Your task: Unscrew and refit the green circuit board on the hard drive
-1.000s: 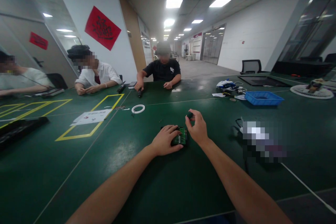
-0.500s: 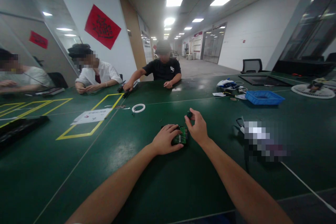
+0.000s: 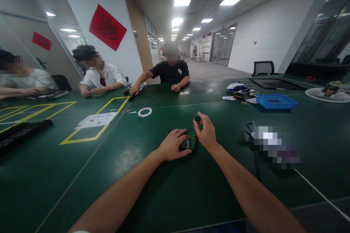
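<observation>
On the green table, my left hand (image 3: 172, 145) lies across a dark-edged green circuit board (image 3: 189, 142). Its fingers rest over the far side and the thumb presses along the near edge, so the board's left part is hidden under the palm. Just to the right and a little higher, my right hand (image 3: 206, 134) pinches a small dark, rounded piece (image 3: 197, 118) between thumb and fingertips. That piece is held above the table, apart from the board, and is too small to name more exactly.
A white ring (image 3: 144, 112) lies ahead to the left, near a paper sheet (image 3: 98, 119) inside yellow tape. To the right are a blue tray (image 3: 276, 102) and a blurred-out object (image 3: 273, 147) with a cable. Several people sit across the table; one person's hand (image 3: 133, 90) touches dark items.
Both hands keep their places on the board and the small dark piece, which has turned slightly in my right fingertips. The whole view has shifted very slightly.
</observation>
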A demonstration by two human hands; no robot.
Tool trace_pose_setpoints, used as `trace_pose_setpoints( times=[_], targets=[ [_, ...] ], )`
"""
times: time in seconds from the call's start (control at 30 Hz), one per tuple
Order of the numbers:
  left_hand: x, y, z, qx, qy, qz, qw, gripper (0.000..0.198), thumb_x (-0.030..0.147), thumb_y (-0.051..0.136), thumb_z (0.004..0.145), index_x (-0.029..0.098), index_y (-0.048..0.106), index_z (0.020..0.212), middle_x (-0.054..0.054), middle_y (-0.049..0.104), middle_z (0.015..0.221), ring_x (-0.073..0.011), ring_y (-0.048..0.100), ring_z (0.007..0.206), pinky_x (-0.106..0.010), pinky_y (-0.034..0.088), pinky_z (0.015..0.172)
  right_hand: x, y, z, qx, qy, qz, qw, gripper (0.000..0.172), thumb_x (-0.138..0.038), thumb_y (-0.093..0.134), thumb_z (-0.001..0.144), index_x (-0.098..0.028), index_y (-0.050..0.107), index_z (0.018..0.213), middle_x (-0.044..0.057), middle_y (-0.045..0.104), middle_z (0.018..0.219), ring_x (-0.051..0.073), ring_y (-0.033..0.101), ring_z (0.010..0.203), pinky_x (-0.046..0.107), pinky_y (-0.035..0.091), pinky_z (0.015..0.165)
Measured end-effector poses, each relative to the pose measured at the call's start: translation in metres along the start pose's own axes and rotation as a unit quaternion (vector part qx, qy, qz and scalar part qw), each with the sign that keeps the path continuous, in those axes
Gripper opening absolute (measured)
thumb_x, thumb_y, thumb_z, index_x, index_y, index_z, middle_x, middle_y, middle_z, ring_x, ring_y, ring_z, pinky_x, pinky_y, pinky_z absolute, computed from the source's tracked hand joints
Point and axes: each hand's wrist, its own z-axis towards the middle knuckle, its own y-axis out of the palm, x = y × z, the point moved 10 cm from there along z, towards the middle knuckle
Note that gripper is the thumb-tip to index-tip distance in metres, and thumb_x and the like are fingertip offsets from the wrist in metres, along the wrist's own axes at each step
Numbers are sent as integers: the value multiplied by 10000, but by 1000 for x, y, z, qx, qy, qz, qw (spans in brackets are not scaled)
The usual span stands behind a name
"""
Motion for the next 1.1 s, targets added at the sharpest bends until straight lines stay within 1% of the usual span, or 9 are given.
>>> trace_pose_setpoints(
  times=[0.1,0.2,0.37,0.47,0.6,0.8,1.0,1.1],
  targets=[
    [0,0,0,0,-3,-1,1000,657,643,643,826,241,584,1343,-125,488,1496,-349,428,1368,-547,336,1144,-3,0,1,-13,-2,-18,1000,424,-345,540,981,-252,495,1393,127,594,1220,245,647,995,434,604,855],
    [0,-1,0,-1,-3,-5,1000,660,639,648,825,237,582,1344,-129,487,1497,-353,426,1368,-552,333,1143,-5,1,1,-20,5,-23,1000,440,-340,541,976,-246,494,1403,131,575,1228,230,649,943,414,605,824],
    [1,-2,0,-4,-2,-8,1000,667,648,642,828,237,580,1349,-131,484,1498,-354,435,1361,-551,337,1138,0,3,-1,-11,5,-8,1000,484,-293,510,977,-211,424,1446,161,556,1308,259,634,1064,432,597,870],
    [-1,0,0,-5,-2,-5,1000,678,655,643,823,239,577,1354,-128,484,1498,-351,436,1362,-545,332,1144,2,2,-1,-6,9,-24,1000,480,-308,528,972,-205,436,1431,154,583,1256,251,643,1001,439,589,865],
    [-3,2,0,-5,-8,0,1000,670,661,634,825,249,580,1352,-120,480,1502,-352,420,1376,-549,319,1152,-1,2,0,-21,13,-43,999,450,-334,550,966,-223,485,1398,129,581,1194,221,639,902,411,590,822],
    [-1,0,0,-1,-5,-2,1000,666,649,646,820,252,581,1350,-117,488,1496,-343,430,1368,-535,324,1152,-3,3,0,-25,7,-24,999,472,-290,507,979,-221,433,1439,142,571,1283,236,644,995,412,580,883],
    [0,-2,0,-2,-4,-4,1000,654,640,641,829,243,583,1345,-121,491,1493,-344,431,1366,-535,322,1152,-3,2,1,-31,16,-46,998,461,-340,548,966,-220,469,1404,128,586,1192,224,644,891,403,588,794],
    [-1,0,-1,-7,-5,0,1000,665,652,625,835,241,577,1357,-124,485,1497,-345,422,1374,-537,325,1150,-4,2,1,-33,16,-46,998,483,-331,554,956,-212,457,1414,134,575,1198,228,642,904,405,588,793]
  ],
)
